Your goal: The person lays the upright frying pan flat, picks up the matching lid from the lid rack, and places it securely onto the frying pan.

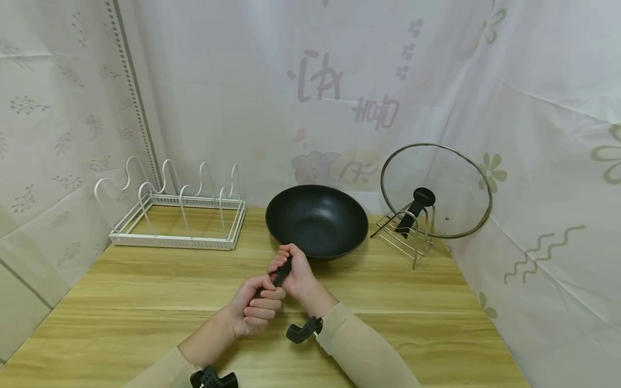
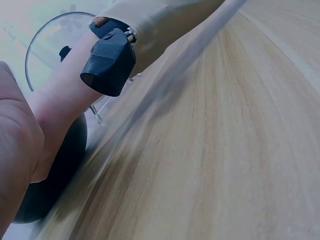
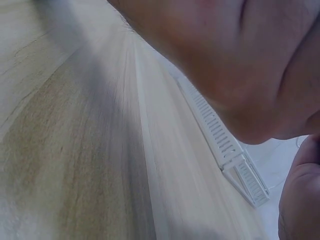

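A black wok [image 1: 317, 221] stands in the middle of the head view, its bowl facing up and its handle [image 1: 281, 274] pointing toward me. My left hand [image 1: 258, 307] grips the near end of that handle with curled fingers. Higher up, close to the bowl, my right hand [image 1: 295, 272] holds the same handle. In the left wrist view the dark side of the wok [image 2: 60, 175] shows behind the right forearm. The right wrist view is mostly filled by the right hand [image 3: 225, 65], with fingers of the left hand at its lower right edge.
A white wire rack [image 1: 174, 242] stands at the back left of the wooden table [image 1: 160, 291]. At the back right, a glass lid [image 1: 451, 183] with a black knob leans upright in a small metal stand [image 1: 412, 242]. Patterned white curtains [image 1: 233, 108] surround the table.
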`<action>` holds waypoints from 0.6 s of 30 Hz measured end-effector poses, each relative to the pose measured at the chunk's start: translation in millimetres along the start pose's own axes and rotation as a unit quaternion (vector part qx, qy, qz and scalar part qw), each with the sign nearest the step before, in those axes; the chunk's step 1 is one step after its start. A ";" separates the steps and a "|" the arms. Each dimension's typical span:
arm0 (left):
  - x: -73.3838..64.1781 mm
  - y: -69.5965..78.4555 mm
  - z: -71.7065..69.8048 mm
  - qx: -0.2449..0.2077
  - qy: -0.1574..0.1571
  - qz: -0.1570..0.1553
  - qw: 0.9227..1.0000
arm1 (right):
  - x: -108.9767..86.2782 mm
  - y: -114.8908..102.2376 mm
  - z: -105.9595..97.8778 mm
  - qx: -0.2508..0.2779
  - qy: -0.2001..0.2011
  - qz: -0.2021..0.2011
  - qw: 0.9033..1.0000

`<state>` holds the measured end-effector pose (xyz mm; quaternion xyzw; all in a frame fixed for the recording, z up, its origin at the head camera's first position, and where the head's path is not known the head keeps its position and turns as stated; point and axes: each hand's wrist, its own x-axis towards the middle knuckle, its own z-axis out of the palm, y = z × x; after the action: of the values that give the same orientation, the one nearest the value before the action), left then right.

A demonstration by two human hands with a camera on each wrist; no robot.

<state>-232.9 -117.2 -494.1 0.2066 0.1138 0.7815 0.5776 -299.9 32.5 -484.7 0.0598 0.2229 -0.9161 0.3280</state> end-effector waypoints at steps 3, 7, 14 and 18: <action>0.2 -0.1 0.7 0.005 0.002 0.002 1.000 | 0.1 0.2 -0.4 -0.009 0.002 -0.003 1.000; 0.7 -0.5 0.7 0.006 0.002 0.003 1.000 | -0.2 0.5 -0.6 -0.026 0.007 -0.009 1.000; 0.2 -0.9 -1.1 0.013 0.009 0.008 1.000 | 0.5 0.6 -1.5 -0.031 0.012 -0.013 0.999; -0.9 -1.0 -1.6 0.015 0.019 0.009 1.000 | 0.8 0.9 -2.5 -0.034 0.013 -0.014 0.999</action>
<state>-232.6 -117.6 -496.1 0.2020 0.1346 0.7888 0.5648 -300.1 32.4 -487.4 0.0574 0.2594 -0.9115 0.3140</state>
